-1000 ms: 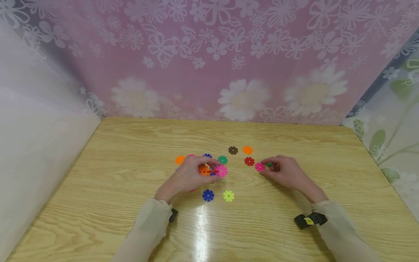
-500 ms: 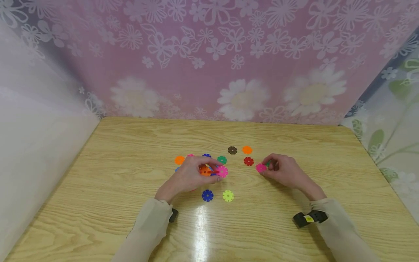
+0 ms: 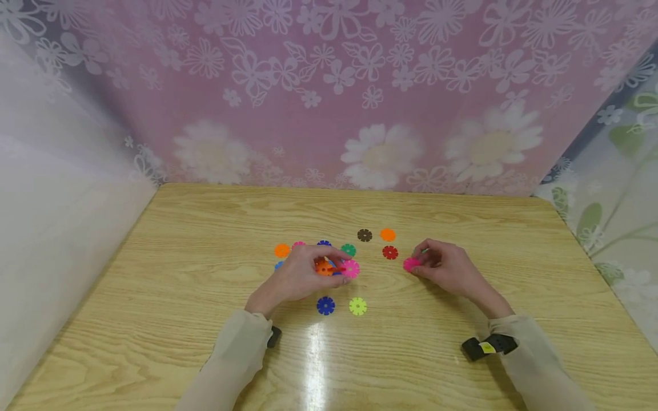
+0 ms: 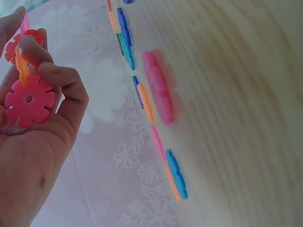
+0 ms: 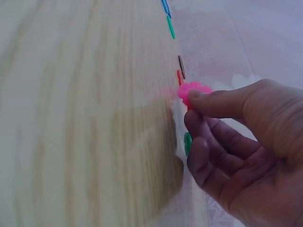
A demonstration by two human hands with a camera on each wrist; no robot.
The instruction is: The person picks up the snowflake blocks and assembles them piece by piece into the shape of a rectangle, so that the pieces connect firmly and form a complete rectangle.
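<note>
My left hand (image 3: 295,274) holds a short chain of slotted plastic discs above the table. The chain's pink end disc (image 3: 351,269) sits near the thumb and fingertips, and an orange disc (image 3: 324,268) shows inside the grip. The left wrist view adds a red disc (image 4: 35,40) and a reddish-pink disc (image 4: 29,101) against the palm, slotted edge to edge with the orange one. To the right, my right hand (image 3: 449,267) pinches a single pink disc (image 5: 193,88) between thumb and index finger. A green disc (image 5: 188,143) is partly hidden behind that hand.
Loose discs lie flat on the wooden table (image 3: 205,354): brown (image 3: 365,235), orange (image 3: 388,234), red (image 3: 390,252), dark blue (image 3: 326,306) and yellow-green (image 3: 358,306). Several more lie around and behind the left hand. A patterned pink curtain (image 3: 288,125) borders the back edge.
My right hand has shifted slightly to the right with its pink disc, which now appears more tilted and more covered by the fingers. The left hand and its chain have barely moved.
</note>
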